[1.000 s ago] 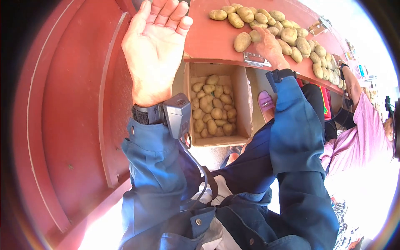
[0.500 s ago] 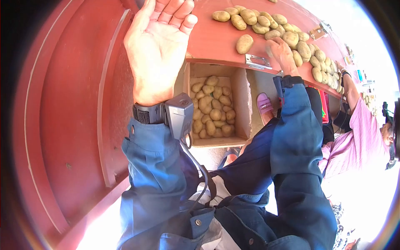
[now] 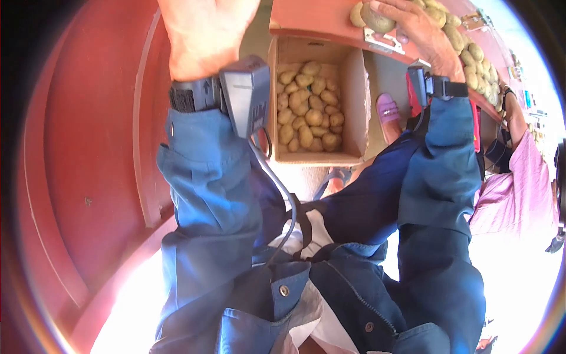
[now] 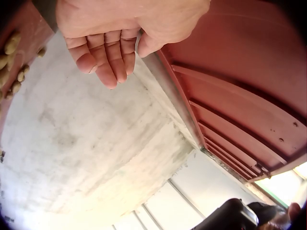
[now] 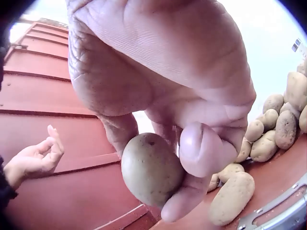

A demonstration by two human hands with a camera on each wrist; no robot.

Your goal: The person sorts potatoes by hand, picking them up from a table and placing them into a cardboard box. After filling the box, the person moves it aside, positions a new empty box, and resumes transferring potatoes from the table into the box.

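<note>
The left hand (image 4: 112,26) is raised, empty and loosely bent, its fingers cut off at the top of the head view, while the right hand (image 5: 192,81) grips a potato (image 5: 149,167) in bent fingers. Compared with half a second earlier, the right hand has shifted from beside the pile (image 5: 268,139) towards a lone potato (image 3: 356,15) at the edge of the worktop (image 3: 306,17), above a cardboard box (image 3: 352,106) of potatoes, so the gripped potato is now separated from the pile. The head view crops the pile's upper part, and glare obscures the second person (image 3: 514,183) beyond.
</note>
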